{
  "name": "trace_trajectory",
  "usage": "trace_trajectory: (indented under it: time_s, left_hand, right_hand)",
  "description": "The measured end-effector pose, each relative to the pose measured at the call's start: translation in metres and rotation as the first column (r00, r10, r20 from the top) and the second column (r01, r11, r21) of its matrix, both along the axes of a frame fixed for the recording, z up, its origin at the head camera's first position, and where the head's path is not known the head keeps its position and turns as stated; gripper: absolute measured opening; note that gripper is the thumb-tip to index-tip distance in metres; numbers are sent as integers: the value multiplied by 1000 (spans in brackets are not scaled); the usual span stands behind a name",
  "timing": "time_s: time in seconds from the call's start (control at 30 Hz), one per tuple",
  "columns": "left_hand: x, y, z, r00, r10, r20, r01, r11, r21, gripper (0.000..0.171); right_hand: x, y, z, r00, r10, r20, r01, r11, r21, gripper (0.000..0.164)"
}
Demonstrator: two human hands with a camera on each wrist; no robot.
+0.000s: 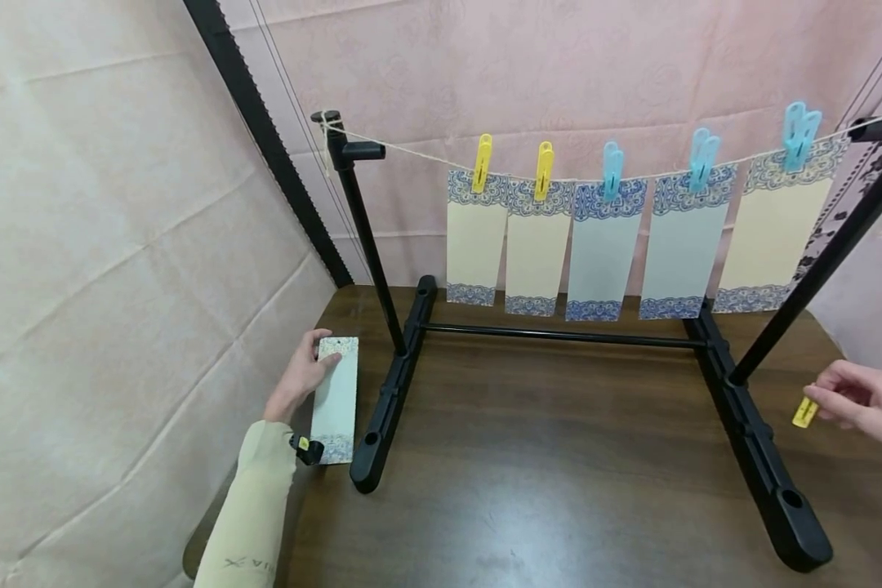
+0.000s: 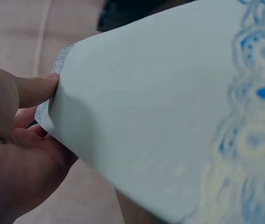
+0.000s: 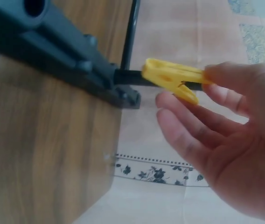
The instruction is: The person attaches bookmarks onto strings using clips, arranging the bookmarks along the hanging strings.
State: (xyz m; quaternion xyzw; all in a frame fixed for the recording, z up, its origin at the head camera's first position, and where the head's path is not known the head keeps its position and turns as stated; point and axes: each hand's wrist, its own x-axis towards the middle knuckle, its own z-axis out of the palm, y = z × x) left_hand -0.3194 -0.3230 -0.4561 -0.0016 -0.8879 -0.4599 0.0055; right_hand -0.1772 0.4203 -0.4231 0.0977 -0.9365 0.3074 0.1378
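Observation:
At the left side of the desk, my left hand (image 1: 300, 377) pinches a pale blue paper card (image 1: 336, 400) near its upper end, thumb on the face. Blue lace patterns border both short ends, and the left wrist view shows the card (image 2: 137, 102) bowing slightly. Off to the right, beyond the rack's right leg, my right hand (image 1: 867, 400) holds a yellow clothespin (image 1: 804, 412) between thumb and fingers. Seen from the right wrist, that clothespin (image 3: 172, 77) points away from the palm. Both hands are well apart from the string.
A black rack (image 1: 389, 400) stands on the brown wooden desk (image 1: 544, 490), a string (image 1: 419, 153) tied between its posts. Several lace-edged cards (image 1: 606, 249) hang from it by yellow clips (image 1: 482, 163) and blue clips (image 1: 702, 159). Pale cloth (image 1: 118, 269) walls the left and back.

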Motion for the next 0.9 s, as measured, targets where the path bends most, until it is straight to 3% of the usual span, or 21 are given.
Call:
trace_trajectory:
  time_s: [0.13,0.27,0.4,0.57,0.73,0.9]
  left_hand:
    - [0,7,4,999,43,6,-44,996,71,56]
    - [0,14,10,998,57,-9,-55,984,169,55]
    - [3,19,20,998,57,-41,-45,967,252,43]
    - [9,27,36,995,30,-98,-8,976,218,32]
    - [15,37,52,991,3,-137,27,976,216,30]
    - [18,44,66,987,17,-163,18,977,211,33]
  right_hand:
    - [-2,-8,8,999,-46,13,46,999,8,12]
    - [-3,-13,12,998,-53,-33,52,998,-40,11]
    - [-6,-17,17,995,-57,-78,52,996,-68,11]
    - [-9,-24,21,993,-93,-74,93,996,-4,11]
    - [-9,-33,28,986,-79,-144,72,996,-47,7]
    - [-11,-46,41,978,-96,-185,85,994,-65,9]
